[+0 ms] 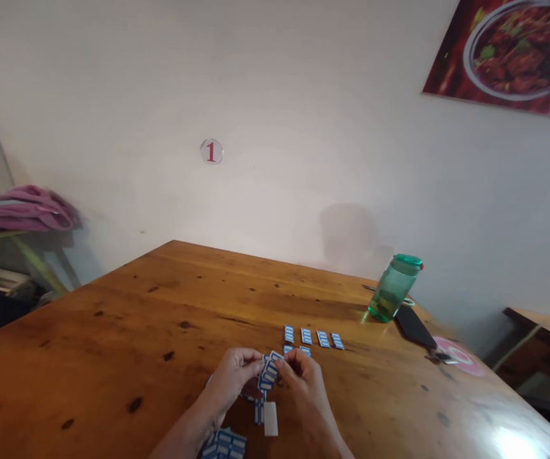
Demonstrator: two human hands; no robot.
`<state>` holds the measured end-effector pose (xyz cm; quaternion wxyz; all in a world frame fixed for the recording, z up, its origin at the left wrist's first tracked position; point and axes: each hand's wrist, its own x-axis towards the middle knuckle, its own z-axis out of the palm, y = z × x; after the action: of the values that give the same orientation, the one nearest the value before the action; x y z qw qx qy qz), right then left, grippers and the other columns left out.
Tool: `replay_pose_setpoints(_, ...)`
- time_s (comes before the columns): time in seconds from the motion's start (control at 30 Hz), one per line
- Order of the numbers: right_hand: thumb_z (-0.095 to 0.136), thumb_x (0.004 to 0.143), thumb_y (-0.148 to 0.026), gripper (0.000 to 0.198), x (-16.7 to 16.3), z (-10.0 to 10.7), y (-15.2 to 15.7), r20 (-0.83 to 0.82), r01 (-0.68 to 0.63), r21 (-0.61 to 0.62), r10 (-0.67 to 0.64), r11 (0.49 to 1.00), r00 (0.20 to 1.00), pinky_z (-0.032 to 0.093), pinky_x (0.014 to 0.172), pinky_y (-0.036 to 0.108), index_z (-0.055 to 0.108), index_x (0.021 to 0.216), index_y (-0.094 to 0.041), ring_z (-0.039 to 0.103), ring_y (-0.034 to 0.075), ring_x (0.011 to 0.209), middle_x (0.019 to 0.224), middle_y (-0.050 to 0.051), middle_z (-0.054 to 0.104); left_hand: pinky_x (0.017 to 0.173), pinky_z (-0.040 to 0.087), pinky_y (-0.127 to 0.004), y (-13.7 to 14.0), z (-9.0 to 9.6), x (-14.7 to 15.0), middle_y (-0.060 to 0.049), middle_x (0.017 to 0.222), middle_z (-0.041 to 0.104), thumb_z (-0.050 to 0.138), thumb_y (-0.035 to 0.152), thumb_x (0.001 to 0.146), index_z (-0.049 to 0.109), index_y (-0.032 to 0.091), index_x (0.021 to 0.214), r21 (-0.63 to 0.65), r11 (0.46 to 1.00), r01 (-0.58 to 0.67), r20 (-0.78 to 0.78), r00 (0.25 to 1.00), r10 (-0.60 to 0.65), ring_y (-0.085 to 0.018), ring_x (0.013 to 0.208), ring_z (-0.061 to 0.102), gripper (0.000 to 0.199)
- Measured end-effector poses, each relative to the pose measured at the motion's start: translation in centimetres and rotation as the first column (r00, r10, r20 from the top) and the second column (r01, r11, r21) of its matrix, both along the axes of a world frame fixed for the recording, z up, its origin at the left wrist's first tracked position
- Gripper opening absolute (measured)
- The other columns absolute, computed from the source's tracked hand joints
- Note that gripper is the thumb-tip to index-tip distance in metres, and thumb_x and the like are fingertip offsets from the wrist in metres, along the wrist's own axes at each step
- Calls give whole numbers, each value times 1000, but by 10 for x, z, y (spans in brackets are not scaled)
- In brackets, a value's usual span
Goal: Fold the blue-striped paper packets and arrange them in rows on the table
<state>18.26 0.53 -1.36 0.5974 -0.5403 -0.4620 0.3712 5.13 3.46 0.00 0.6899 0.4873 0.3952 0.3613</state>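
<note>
Between my two hands is a small stack of blue-and-white cards [268, 375], slightly fanned and tilted above the table. My left hand [237, 376] pinches the cards' left edge with thumb and fingertips. At their upper right, my right hand [305, 377] has its thumb and fingers closed on the same stack. Beyond my hands, several blue-and-white cards [323, 338] lie in a row, with a second row partly hidden by my right hand. Below my hands lie a blank white card [270, 419] and a patterned card [258, 411]. A pile of cards [226, 443] sits beside my left wrist.
A green bottle [396, 288] stands at the wooden table's [126, 331] far right. Near it are a dark flat case [415, 327], keys [442, 358] and a pink round disc [471, 362]. The wall [275, 127] borders the table's back edge. Pink cloth [30, 207] lies at far left.
</note>
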Motion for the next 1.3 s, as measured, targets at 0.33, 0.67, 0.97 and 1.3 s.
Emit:
replay_pose_setpoints(0.33, 61, 59, -30, 20, 4, 2, -1, 155, -17, -8, 18, 1000, 988, 27, 44, 21, 48, 49, -17, 34, 9, 46, 45, -5, 43, 51, 43, -29, 3, -2, 0, 0, 52, 59, 71, 50, 45, 64, 11, 61, 10, 1000, 12, -28, 1000, -12, -12, 46, 50, 43)
replay_pose_setpoints(0.67, 61, 57, -32, 20, 1, 2, 0, 115, 14, -32, -10, 999, 993, 27, 45, 22, 49, 50, -17, 34, 9, 46, 46, -5, 43, 52, 40, -25, 0, 1, 1, 2, 49, 57, 73, 47, 46, 67, 10, 65, 6, 999, 48, 11, 999, -48, -9, 45, 46, 42)
replay_pose_setpoints(0.97, 61, 59, -32, 22, 0, -3, 1, 126, 23, -4, -22, 1000, 992, 28, 44, 22, 47, 50, -18, 34, 9, 46, 46, -5, 42, 54, 38, -23, 0, 0, 2, 2, 48, 57, 73, 46, 49, 68, 11, 64, 8, 996, 94, 32, 995, -94, -9, 45, 45, 38)
replay_pose_setpoints(1.3, 60, 60, -32, 21, 2, -2, 0, 156, 16, -8, -14, 1000, 988, 28, 43, 21, 48, 50, -18, 35, 9, 46, 46, -5, 43, 55, 38, -24, 3, -3, 1, 1, 50, 57, 73, 48, 47, 68, 11, 63, 9, 994, 112, 18, 994, -112, -9, 47, 45, 40)
